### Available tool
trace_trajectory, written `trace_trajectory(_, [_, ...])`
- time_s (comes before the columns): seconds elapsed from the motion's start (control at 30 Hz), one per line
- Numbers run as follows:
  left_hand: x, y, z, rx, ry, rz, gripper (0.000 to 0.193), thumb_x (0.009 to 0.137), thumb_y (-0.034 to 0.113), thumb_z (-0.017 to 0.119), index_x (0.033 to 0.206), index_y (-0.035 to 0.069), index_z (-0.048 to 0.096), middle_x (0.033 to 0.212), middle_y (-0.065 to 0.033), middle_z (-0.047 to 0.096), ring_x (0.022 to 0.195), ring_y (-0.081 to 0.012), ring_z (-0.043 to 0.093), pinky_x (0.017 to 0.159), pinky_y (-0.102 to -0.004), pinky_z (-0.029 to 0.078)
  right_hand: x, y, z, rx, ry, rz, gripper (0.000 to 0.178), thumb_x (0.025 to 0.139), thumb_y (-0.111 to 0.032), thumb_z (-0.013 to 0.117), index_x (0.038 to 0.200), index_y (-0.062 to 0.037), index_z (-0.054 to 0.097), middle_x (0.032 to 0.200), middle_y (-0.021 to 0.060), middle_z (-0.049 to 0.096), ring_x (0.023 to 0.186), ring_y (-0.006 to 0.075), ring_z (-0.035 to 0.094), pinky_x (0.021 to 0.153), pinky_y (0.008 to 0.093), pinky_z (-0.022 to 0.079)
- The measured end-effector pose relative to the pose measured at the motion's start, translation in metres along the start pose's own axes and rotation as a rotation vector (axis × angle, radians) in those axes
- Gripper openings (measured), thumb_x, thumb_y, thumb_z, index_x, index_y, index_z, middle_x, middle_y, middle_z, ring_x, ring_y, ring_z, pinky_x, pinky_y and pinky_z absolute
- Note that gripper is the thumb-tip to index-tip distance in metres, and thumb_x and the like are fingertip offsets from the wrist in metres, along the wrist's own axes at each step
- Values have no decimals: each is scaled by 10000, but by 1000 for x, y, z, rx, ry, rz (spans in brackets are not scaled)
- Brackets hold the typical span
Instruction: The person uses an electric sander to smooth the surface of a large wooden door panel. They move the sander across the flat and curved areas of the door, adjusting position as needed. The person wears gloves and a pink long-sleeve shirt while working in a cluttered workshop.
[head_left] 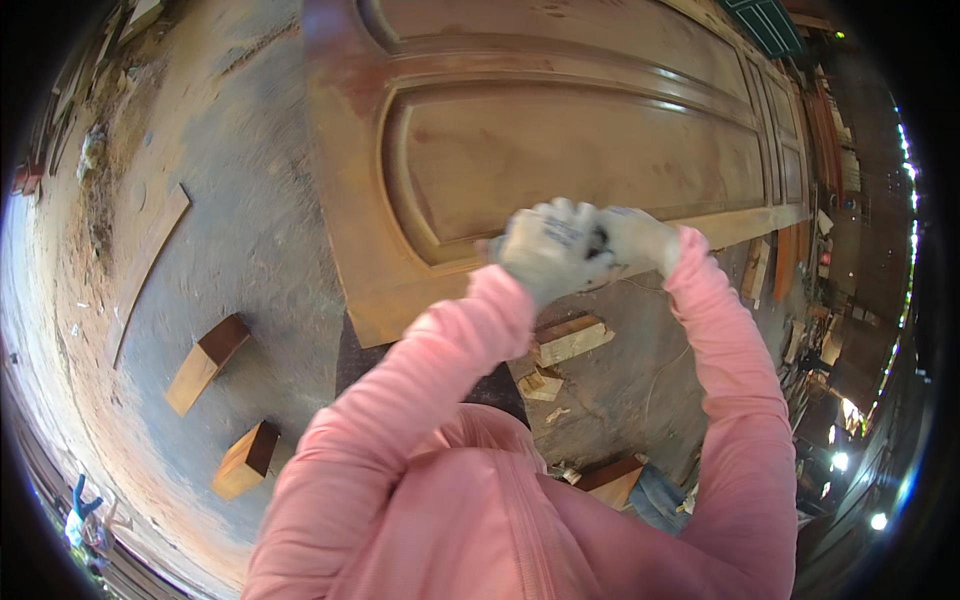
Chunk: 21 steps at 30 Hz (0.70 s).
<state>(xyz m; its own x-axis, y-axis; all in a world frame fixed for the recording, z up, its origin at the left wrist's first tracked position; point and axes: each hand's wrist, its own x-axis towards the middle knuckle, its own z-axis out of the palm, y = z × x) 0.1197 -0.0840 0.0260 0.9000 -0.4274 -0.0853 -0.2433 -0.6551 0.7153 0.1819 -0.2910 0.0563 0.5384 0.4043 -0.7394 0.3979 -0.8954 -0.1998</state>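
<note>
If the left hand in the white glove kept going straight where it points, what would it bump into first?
Probably the right hand, which it seems to touch already. Past that lies the wooden door, though the left hand is blurred.

This is a woodworking shop. A large reddish-brown panelled wooden door lies flat over a dusty concrete floor. Short rectangular timber offcuts lie left of the door, and stacked planks stand to its right.
</note>
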Motion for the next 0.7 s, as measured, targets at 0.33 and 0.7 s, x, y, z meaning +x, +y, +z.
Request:
trace_trajectory(0.33, [-14,-5,-21,177,84,-192,533,870,477,808,1233,103,698,1126,-125,766,1059,-353,751,883,-478,598,43,-25,11,-68,289,-304,534,814,-318,808,1288,-112,675,1078,122,807,1056,324,778,864,454,609])
trace_trajectory(0.7, [191,128,123,202,38,-1,524,917,477,787,1245,82,682,1140,-160,775,1084,-392,736,905,-518,579,-17,240,48,-83,718,42,266,871,-251,742,1125,-203,801,1012,38,817,1033,298,786,857,449,614])
